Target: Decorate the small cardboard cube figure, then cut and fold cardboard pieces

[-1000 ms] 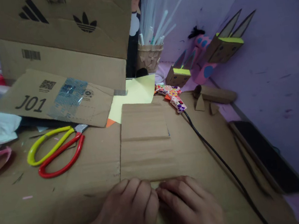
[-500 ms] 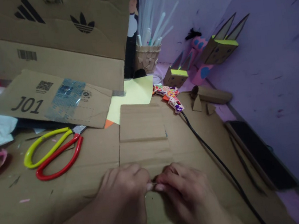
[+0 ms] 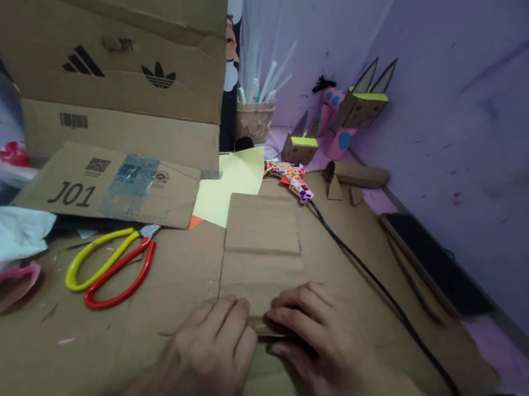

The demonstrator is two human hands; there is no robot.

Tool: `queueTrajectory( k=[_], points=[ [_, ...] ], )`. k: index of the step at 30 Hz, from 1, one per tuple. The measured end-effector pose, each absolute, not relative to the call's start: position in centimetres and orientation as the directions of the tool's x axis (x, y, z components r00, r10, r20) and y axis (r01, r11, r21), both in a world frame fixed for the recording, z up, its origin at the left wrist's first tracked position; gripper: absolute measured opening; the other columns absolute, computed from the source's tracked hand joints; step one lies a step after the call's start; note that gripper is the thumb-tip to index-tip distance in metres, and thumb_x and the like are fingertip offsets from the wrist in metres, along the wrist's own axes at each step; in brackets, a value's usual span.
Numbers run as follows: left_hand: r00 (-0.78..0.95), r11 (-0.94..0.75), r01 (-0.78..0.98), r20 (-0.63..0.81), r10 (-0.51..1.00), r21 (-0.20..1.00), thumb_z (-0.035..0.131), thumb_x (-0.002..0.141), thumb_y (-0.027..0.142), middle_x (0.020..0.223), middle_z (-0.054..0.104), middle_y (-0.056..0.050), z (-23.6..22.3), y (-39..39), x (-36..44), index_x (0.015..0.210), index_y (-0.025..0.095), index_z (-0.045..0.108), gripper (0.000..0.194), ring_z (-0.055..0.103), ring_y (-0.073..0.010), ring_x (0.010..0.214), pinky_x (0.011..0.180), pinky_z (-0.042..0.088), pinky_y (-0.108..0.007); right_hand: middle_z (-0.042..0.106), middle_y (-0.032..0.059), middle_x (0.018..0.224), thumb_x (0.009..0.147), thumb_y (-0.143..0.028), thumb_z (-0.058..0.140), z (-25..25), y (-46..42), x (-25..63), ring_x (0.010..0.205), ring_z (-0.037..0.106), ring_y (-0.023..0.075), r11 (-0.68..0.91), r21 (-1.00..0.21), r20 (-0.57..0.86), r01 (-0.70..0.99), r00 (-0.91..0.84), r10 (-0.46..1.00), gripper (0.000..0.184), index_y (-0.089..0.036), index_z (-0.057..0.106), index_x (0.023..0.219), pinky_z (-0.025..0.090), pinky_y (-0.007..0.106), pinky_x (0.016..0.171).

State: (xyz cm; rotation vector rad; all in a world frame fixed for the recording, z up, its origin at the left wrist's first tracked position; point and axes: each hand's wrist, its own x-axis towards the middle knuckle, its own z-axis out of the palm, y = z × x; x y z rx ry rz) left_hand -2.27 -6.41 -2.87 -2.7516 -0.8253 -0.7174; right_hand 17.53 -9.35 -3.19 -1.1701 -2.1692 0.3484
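My left hand [image 3: 213,347] and my right hand [image 3: 319,337] are low in the middle of the view, both closed on a narrow brown cardboard strip [image 3: 268,327]. Only a short stretch of the strip shows between the fingers; it looks curved or rolled, and my hands cover the rest. Just beyond my knuckles lies a flat cardboard piece [image 3: 261,224] with a crease across it. Past its top right corner rests a flower-patterned glue gun [image 3: 294,181], its black cord [image 3: 366,266] running down to the right. Scissors [image 3: 118,269] with one yellow and one red handle lie to the left.
A cardboard box [image 3: 123,125] stands at the back left, near pale yellow paper [image 3: 230,180]. A cup [image 3: 254,121] of white sticks and cardboard figures [image 3: 362,107] stand by the purple wall. A dark flat device [image 3: 436,266] lies right, a pink ring [image 3: 8,290] left.
My hands have moved slightly apart, and the cardboard strip between them now shows more. The whole view has shifted a little, with my head tilting up.
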Motion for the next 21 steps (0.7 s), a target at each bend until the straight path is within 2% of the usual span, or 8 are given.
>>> queueTrajectory(
  k=[5, 9, 11, 14, 16, 18, 21],
  points=[
    [0.774, -0.865, 0.502, 0.455, 0.44, -0.018, 0.031, 0.084, 0.005, 0.092, 0.066, -0.005, -2.7, -6.4, -2.3, 0.087, 0.016, 0.06, 0.031, 0.056, -0.0184, 0.087, 0.083, 0.042, -0.03, 0.066, 0.0074, 0.09, 0.08, -0.006, 0.051, -4.4, -9.8, 17.6, 0.078, 0.055, 0.0173, 0.632, -0.34, 0.518, 0.697, -0.422, 0.744, 0.023, -0.014, 0.06, 0.1, 0.047, 0.031, 0.069],
    [0.812, -0.88, 0.475, 0.377, 0.446, 0.018, 0.029, 0.086, 0.008, 0.098, 0.066, -0.005, -2.8, -6.3, -2.2, 0.095, 0.016, 0.058, 0.031, 0.056, -0.0187, 0.092, 0.085, 0.04, -0.031, 0.067, 0.0071, 0.092, 0.081, -0.005, 0.047, -5.0, -9.9, 17.4, 0.083, 0.059, 0.017, 0.623, -0.327, 0.509, 0.71, -0.423, 0.749, 0.022, -0.013, 0.06, 0.097, 0.049, 0.028, 0.075],
    [0.812, -0.876, 0.482, 0.369, 0.452, 0.014, 0.028, 0.085, 0.008, 0.095, 0.067, -0.005, -2.5, -6.2, -1.8, 0.094, 0.016, 0.057, 0.032, 0.057, -0.0184, 0.09, 0.084, 0.04, -0.03, 0.068, 0.0067, 0.09, 0.082, -0.007, 0.045, -4.8, -9.9, 17.3, 0.081, 0.061, 0.0164, 0.6, -0.312, 0.491, 0.736, -0.415, 0.766, 0.019, -0.015, 0.059, 0.092, 0.05, 0.026, 0.072],
    [0.788, -0.864, 0.502, 0.394, 0.472, 0.031, 0.028, 0.081, 0.003, 0.081, 0.067, -0.003, -1.6, -5.9, -1.1, 0.087, 0.017, 0.057, 0.032, 0.058, -0.0164, 0.074, 0.071, 0.041, -0.027, 0.068, 0.0063, 0.084, 0.083, -0.004, 0.035, -4.3, -9.6, 17.1, 0.072, 0.062, 0.0149, 0.58, -0.279, 0.486, 0.765, -0.409, 0.773, 0.025, -0.016, 0.056, 0.084, 0.049, 0.024, 0.063],
    [0.769, -0.854, 0.512, 0.392, 0.505, 0.095, 0.029, 0.077, 0.002, 0.072, 0.065, -0.001, -1.2, -5.5, -0.8, 0.084, 0.018, 0.055, 0.032, 0.057, -0.0156, 0.064, 0.062, 0.041, -0.026, 0.067, 0.0051, 0.076, 0.082, -0.003, 0.032, -3.7, -9.2, 17.0, 0.064, 0.061, 0.0146, 0.567, -0.285, 0.488, 0.773, -0.393, 0.78, 0.027, -0.017, 0.055, 0.083, 0.047, 0.024, 0.057],
    [0.712, -0.815, 0.536, 0.402, 0.576, 0.219, 0.032, 0.072, 0.002, 0.066, 0.063, 0.001, -1.0, -4.9, -0.6, 0.08, 0.02, 0.053, 0.029, 0.056, -0.0152, 0.058, 0.055, 0.04, -0.026, 0.065, 0.0035, 0.066, 0.08, -0.007, 0.035, -3.2, -8.4, 17.1, 0.057, 0.059, 0.0152, 0.517, -0.352, 0.442, 0.781, -0.348, 0.827, 0.023, -0.018, 0.055, 0.079, 0.043, 0.025, 0.052],
    [0.621, -0.686, 0.566, 0.31, 0.719, 0.457, 0.035, 0.07, 0.006, 0.058, 0.058, 0.003, -1.3, -3.6, -0.6, 0.073, 0.022, 0.049, 0.022, 0.054, -0.0143, 0.051, 0.048, 0.037, -0.024, 0.059, 0.0007, 0.057, 0.078, -0.013, 0.043, -2.3, -6.8, 17.3, 0.05, 0.054, 0.0137, 0.368, -0.529, 0.23, 0.765, -0.288, 0.93, 0.014, -0.02, 0.051, 0.069, 0.035, 0.023, 0.046]
  ],
)
